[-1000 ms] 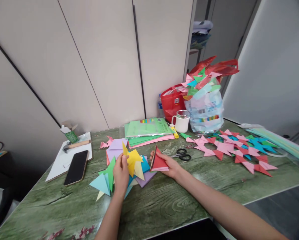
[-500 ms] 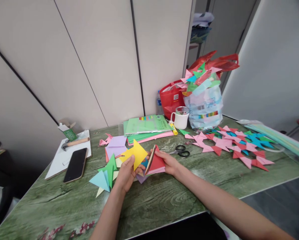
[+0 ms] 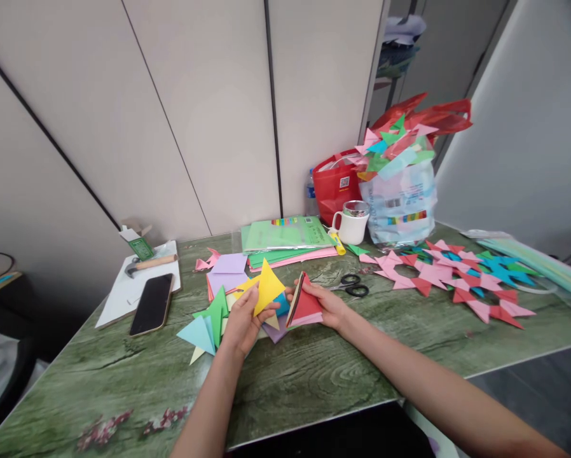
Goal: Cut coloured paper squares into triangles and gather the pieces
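Note:
My left hand (image 3: 243,322) pinches a yellow folded paper triangle (image 3: 268,287) and holds it up just above a loose heap of folded paper pieces (image 3: 209,324) in green, blue, purple and cream. My right hand (image 3: 327,305) grips a stack of folded paper triangles (image 3: 305,303) with a red one on top, standing on edge on the green table (image 3: 314,375). The yellow triangle and the red stack sit a few centimetres apart. Both forearms reach in from the lower edge.
Black scissors (image 3: 353,285) lie right of my right hand. Pink, red and blue paper stars (image 3: 452,277) spread at right. Behind stand a paper pack (image 3: 285,238), white mug (image 3: 351,226), red bag (image 3: 336,184) and stuffed plastic bag (image 3: 402,191). A phone (image 3: 152,304) and hammer (image 3: 149,263) lie left.
My left hand has lifted the yellow piece off the heap and turned it toward the red stack. My right hand has kept its hold on the stack. The camera shifted a little.

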`<act>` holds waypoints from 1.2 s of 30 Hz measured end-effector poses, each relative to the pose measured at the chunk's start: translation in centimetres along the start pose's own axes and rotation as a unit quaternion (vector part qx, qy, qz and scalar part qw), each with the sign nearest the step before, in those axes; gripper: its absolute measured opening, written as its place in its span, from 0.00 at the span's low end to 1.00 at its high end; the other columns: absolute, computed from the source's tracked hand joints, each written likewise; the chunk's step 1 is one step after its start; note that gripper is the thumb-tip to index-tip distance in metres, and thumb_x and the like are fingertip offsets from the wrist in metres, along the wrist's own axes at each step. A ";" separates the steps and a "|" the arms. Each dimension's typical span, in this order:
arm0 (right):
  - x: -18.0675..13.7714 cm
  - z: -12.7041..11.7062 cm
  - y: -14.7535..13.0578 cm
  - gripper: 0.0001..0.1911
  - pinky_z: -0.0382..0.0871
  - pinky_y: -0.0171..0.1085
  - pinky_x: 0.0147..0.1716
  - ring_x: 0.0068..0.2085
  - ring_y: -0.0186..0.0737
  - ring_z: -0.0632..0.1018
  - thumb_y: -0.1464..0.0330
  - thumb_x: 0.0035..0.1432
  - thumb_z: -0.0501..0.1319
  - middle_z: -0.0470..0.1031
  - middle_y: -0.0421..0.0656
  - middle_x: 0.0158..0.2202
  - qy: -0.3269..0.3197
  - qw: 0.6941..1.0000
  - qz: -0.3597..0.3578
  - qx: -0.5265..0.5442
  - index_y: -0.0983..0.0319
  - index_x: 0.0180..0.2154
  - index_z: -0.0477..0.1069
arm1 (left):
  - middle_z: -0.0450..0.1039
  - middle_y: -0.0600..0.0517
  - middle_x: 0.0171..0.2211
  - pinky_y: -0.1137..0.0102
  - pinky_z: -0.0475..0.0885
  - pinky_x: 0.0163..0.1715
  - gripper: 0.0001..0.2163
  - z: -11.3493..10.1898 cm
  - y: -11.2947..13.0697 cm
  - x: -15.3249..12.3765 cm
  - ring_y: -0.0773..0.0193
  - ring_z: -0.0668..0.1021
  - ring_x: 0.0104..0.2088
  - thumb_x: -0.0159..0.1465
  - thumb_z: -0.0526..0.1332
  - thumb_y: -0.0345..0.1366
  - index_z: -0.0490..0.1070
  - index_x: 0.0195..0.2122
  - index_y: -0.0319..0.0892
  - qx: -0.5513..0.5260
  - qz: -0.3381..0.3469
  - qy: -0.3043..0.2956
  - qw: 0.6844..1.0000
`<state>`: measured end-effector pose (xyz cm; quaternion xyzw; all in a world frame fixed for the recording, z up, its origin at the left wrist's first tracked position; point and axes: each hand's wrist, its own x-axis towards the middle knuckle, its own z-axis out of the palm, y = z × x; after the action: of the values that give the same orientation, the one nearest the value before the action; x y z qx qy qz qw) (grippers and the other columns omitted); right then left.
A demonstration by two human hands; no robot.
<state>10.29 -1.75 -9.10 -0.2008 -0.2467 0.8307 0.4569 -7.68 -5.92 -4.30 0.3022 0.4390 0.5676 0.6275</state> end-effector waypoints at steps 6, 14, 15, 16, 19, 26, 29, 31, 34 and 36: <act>0.0 0.0 0.1 0.04 0.75 0.39 0.34 0.31 0.40 0.81 0.71 0.55 0.60 0.80 0.47 0.31 0.011 1.000 0.001 -0.002 0.65 0.35 0.70 | 0.75 0.45 0.39 0.74 0.76 0.19 0.17 0.3 0.0 -0.5 0.64 0.80 0.24 0.61 0.57 0.33 0.65 0.52 0.39 0.014 0.027 -0.021 0.999; 0.0 0.1 0.0 0.04 0.75 0.40 0.36 0.32 0.41 0.81 0.72 0.56 0.60 0.80 0.47 0.32 0.017 1.000 -0.006 0.002 0.65 0.35 0.70 | 0.75 0.44 0.41 0.72 0.77 0.20 0.22 0.4 0.0 -0.8 0.63 0.80 0.25 0.59 0.60 0.34 0.63 0.56 0.42 0.044 0.061 -0.028 0.997; 0.0 0.1 -0.1 0.04 0.75 0.40 0.35 0.32 0.41 0.81 0.72 0.56 0.60 0.80 0.47 0.32 0.016 1.000 -0.007 0.002 0.65 0.35 0.70 | 0.75 0.44 0.42 0.71 0.77 0.21 0.22 0.4 0.0 -0.8 0.63 0.80 0.26 0.59 0.60 0.34 0.64 0.55 0.42 0.049 0.065 -0.026 0.996; 0.0 0.1 -0.1 0.04 0.76 0.40 0.35 0.32 0.41 0.81 0.72 0.56 0.60 0.80 0.47 0.32 0.016 1.000 -0.009 0.003 0.65 0.35 0.70 | 0.75 0.44 0.42 0.71 0.77 0.21 0.21 0.4 -0.1 -0.8 0.62 0.80 0.26 0.59 0.60 0.34 0.64 0.55 0.41 0.053 0.070 -0.023 0.996; 0.0 0.2 -0.1 0.03 0.76 0.39 0.34 0.31 0.40 0.81 0.73 0.56 0.59 0.80 0.46 0.31 0.014 1.000 -0.011 0.006 0.65 0.35 0.70 | 0.73 0.44 0.45 0.70 0.77 0.20 0.20 0.4 -0.4 -0.7 0.62 0.80 0.26 0.59 0.60 0.34 0.66 0.53 0.40 0.069 0.080 -0.015 0.994; 0.1 0.2 -0.2 0.03 0.76 0.40 0.34 0.30 0.41 0.81 0.73 0.56 0.59 0.80 0.47 0.31 0.011 1.000 -0.004 0.001 0.65 0.35 0.70 | 0.75 0.46 0.44 0.71 0.75 0.16 0.20 0.2 -0.8 -0.4 0.61 0.80 0.26 0.58 0.61 0.36 0.68 0.52 0.42 0.106 0.100 -0.004 0.989; 0.1 0.1 -0.2 0.03 0.76 0.41 0.33 0.29 0.42 0.81 0.73 0.55 0.60 0.80 0.46 0.29 0.013 1.000 -0.001 -0.001 0.65 0.35 0.70 | 0.78 0.46 0.35 0.70 0.74 0.16 0.20 0.2 -0.9 -0.4 0.59 0.80 0.26 0.58 0.61 0.37 0.68 0.52 0.40 0.123 0.098 -0.019 0.987; 0.1 0.0 -0.2 0.03 0.76 0.41 0.34 0.29 0.42 0.81 0.72 0.55 0.60 0.80 0.46 0.27 0.014 1.000 0.001 -0.001 0.65 0.34 0.70 | 0.78 0.47 0.29 0.71 0.73 0.15 0.21 0.2 -1.0 -0.4 0.59 0.80 0.24 0.57 0.61 0.38 0.68 0.52 0.39 0.137 0.093 -0.032 0.986; 0.0 -0.2 -0.3 0.03 0.76 0.39 0.33 0.29 0.41 0.81 0.72 0.55 0.60 0.79 0.44 0.26 0.014 1.000 0.003 0.004 0.65 0.34 0.69 | 0.77 0.50 0.21 0.71 0.73 0.17 0.24 0.3 -1.0 -0.6 0.62 0.78 0.19 0.55 0.63 0.36 0.66 0.53 0.35 0.164 0.084 -0.051 0.982; -0.1 -0.2 -0.3 0.03 0.76 0.37 0.31 0.27 0.40 0.81 0.72 0.56 0.59 0.79 0.43 0.25 0.013 1.000 0.005 0.007 0.64 0.34 0.69 | 0.76 0.52 0.19 0.71 0.73 0.19 0.29 0.4 -1.1 -0.7 0.64 0.76 0.17 0.50 0.67 0.31 0.64 0.54 0.35 0.185 0.077 -0.063 0.978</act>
<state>10.69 -1.67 -9.05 -0.2096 -0.2343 0.8319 0.4573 -6.82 -6.74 -4.90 0.4813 0.4717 0.5032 0.5410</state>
